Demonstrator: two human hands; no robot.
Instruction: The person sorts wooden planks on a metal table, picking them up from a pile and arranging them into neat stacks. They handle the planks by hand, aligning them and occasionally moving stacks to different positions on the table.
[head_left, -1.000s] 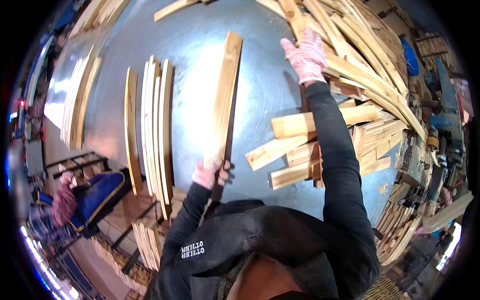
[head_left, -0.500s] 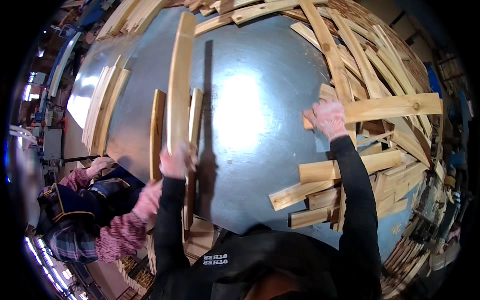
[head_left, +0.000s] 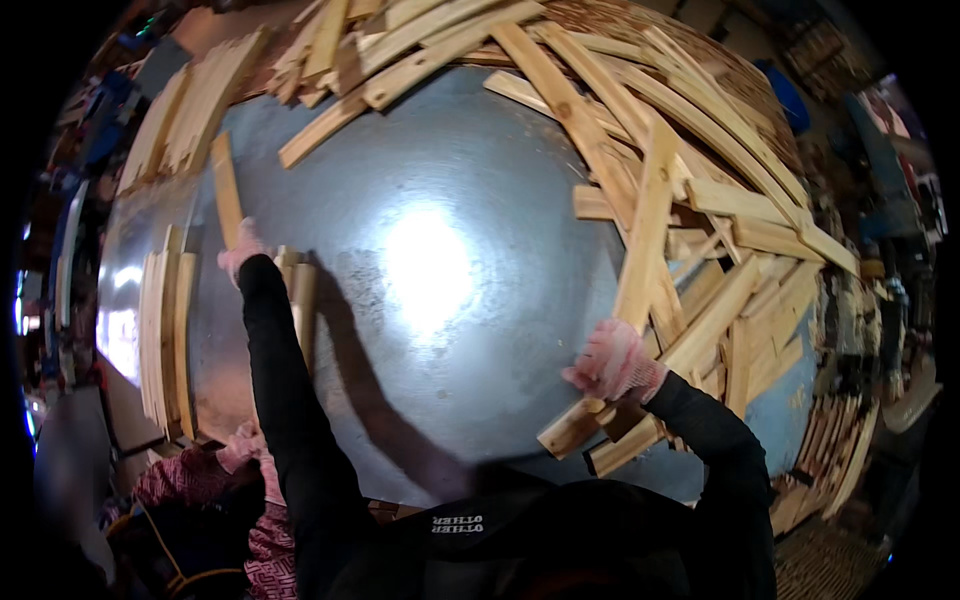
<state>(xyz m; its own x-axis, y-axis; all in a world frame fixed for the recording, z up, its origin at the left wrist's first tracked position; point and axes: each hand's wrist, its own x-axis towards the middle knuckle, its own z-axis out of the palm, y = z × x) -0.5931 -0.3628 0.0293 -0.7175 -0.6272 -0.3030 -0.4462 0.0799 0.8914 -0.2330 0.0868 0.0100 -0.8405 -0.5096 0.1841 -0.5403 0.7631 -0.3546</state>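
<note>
My left hand (head_left: 243, 245), in a pink-and-white knit glove, reaches out at the far left. Its fingers are closed around the near end of a wooden board (head_left: 228, 185). Just beyond my left forearm, more boards (head_left: 303, 300) stand side by side, partly hidden by the sleeve. On the right, my right hand (head_left: 615, 362), gloved alike, grips the near end of a long pale wooden plank (head_left: 648, 230) that slants away over the heap. Short board ends (head_left: 572, 428) lie beneath this hand.
A shiny grey metal table (head_left: 470, 360) spreads between my hands. Loose boards (head_left: 760, 220) lie heaped along its right and far sides. Neat board stacks (head_left: 165, 330) stand at the left. A co-worker's gloved hand (head_left: 240, 447) is near my left forearm.
My left hand has moved away from me and leftward with a board. My right hand has come nearer, and its plank has swung from lying crosswise to pointing away. The view has shifted too.
</note>
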